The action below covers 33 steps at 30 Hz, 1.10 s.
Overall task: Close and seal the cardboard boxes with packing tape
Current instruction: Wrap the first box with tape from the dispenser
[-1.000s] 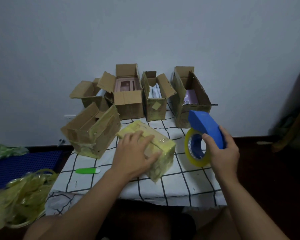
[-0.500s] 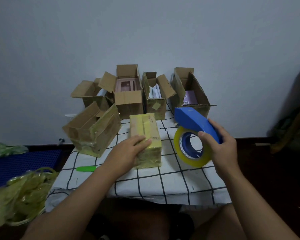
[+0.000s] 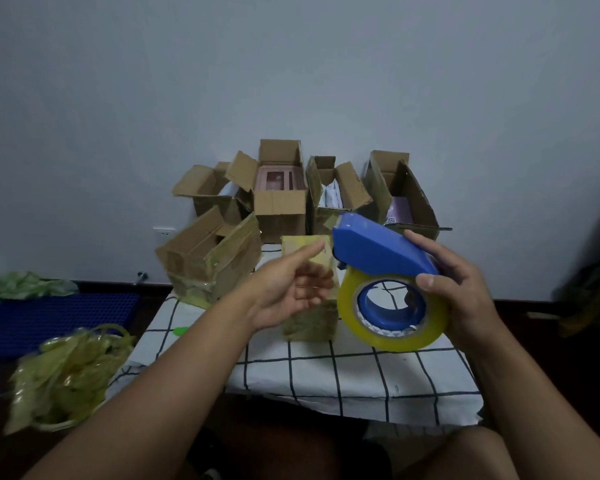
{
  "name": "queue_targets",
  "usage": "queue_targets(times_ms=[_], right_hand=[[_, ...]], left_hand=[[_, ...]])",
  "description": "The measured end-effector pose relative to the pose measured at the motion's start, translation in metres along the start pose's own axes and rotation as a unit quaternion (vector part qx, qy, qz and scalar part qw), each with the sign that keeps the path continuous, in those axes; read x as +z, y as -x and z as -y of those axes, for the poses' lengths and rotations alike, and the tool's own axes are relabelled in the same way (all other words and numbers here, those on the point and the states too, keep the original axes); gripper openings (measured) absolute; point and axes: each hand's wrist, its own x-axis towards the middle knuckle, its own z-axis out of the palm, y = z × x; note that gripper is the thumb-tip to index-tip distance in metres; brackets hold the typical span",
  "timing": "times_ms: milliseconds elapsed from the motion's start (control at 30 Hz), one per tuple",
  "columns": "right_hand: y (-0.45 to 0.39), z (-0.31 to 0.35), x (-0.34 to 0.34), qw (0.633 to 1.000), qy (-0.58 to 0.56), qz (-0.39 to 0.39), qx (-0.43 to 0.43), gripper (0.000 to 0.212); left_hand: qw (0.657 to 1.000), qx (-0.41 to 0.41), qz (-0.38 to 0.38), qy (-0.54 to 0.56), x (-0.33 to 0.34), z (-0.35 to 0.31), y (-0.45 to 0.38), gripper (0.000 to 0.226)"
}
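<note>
A small cardboard box wrapped in yellowish tape [image 3: 310, 323] stands on the checked cloth [image 3: 361, 372]. My left hand [image 3: 290, 289] hovers in front of it, palm turned up, fingers loose and holding nothing. My right hand [image 3: 463, 292] grips a blue tape dispenser [image 3: 378, 249] with a yellow tape roll [image 3: 392, 311], raised just right of the box. Several open cardboard boxes stand behind: one taped on its side [image 3: 212, 265], one at back left [image 3: 207, 192], one with a pink item [image 3: 281, 199], a narrow one [image 3: 333, 195] and one at right [image 3: 402, 195].
A heap of crumpled yellowish tape [image 3: 66, 372] lies at lower left beside a blue mat [image 3: 52, 320]. A green cutter [image 3: 181, 330] peeks out on the cloth behind my left forearm. The wall stands right behind the boxes.
My left hand let go of the taped box and turned palm up. The dispenser in my right hand moved left and closer, tilting over the box.
</note>
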Motion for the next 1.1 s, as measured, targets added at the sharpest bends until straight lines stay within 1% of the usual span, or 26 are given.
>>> queue_targets(times_ms=[33,67,100,200,267,300,367,433,467,533,733,933,1033,1100], right_hand=[[-0.001,0.001,0.001,1.000,0.004,0.009,-0.002,0.059],[-0.001,0.002,0.001,1.000,0.008,0.017,-0.005,0.056],[-0.001,0.002,0.002,1.000,0.013,0.026,-0.007,0.054],[-0.003,0.004,0.002,0.998,0.040,0.051,-0.006,0.053],[-0.005,0.002,0.002,0.996,0.063,0.068,-0.007,0.054],[-0.006,0.002,0.002,0.994,0.076,0.078,-0.008,0.054],[-0.009,0.004,0.001,0.989,0.105,0.102,-0.004,0.054],[-0.014,0.007,-0.002,0.981,0.141,0.133,0.003,0.055],[-0.016,0.010,-0.005,0.977,0.157,0.146,0.007,0.055],[-0.020,0.014,-0.011,0.971,0.180,0.159,0.011,0.055],[-0.027,0.010,-0.028,0.955,0.227,0.189,0.035,0.058],[-0.039,0.001,-0.029,0.937,0.265,0.218,0.064,0.058],[-0.048,-0.002,-0.027,0.923,0.292,0.239,0.072,0.059],[-0.053,-0.002,-0.027,0.920,0.300,0.242,0.077,0.059]], left_hand=[[0.999,0.012,0.000,0.031,-0.002,0.000,0.000,0.033],[0.998,0.022,-0.001,0.052,-0.004,0.000,0.001,0.026],[0.998,0.026,-0.002,0.064,-0.006,-0.001,0.002,0.024],[0.998,0.025,-0.010,0.060,-0.014,-0.003,0.006,0.029],[0.999,0.026,-0.015,0.040,-0.019,-0.005,0.007,0.030],[0.999,0.030,-0.020,0.016,-0.020,-0.007,0.008,0.024],[0.996,0.046,-0.038,-0.064,-0.023,-0.010,0.009,0.004],[0.985,0.062,-0.074,-0.142,-0.025,-0.010,0.006,0.018],[0.981,0.067,-0.089,-0.161,-0.025,-0.010,0.005,0.019],[0.975,0.073,-0.103,-0.181,-0.026,-0.008,0.003,0.015],[0.961,0.079,-0.165,-0.206,-0.039,0.007,-0.004,0.014],[0.946,0.080,-0.203,-0.240,-0.042,0.025,-0.009,0.017],[0.942,0.085,-0.230,-0.230,-0.043,0.037,-0.013,0.008],[0.939,0.086,-0.252,-0.215,-0.044,0.044,-0.016,0.014]])
